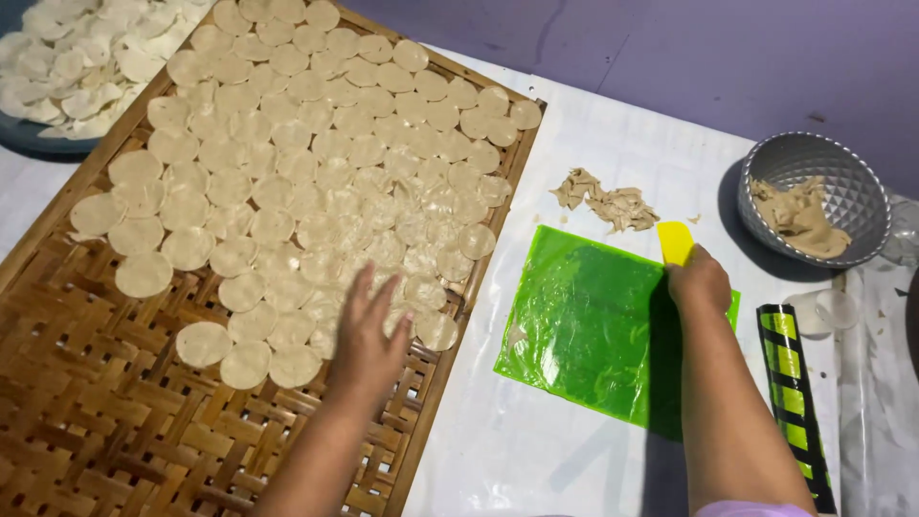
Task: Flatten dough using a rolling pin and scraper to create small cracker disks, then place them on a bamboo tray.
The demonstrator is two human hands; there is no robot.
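Left hand (369, 340) open and flat over thin dough discs (316, 163) on a woven bamboo tray (115, 421), right hand (699, 280) gripping a yellow scraper (675, 241) at the green plastic sheet (589, 321) on the bench (498, 450), dough scraps (603, 201) and a grey bowl (814, 163) nearby
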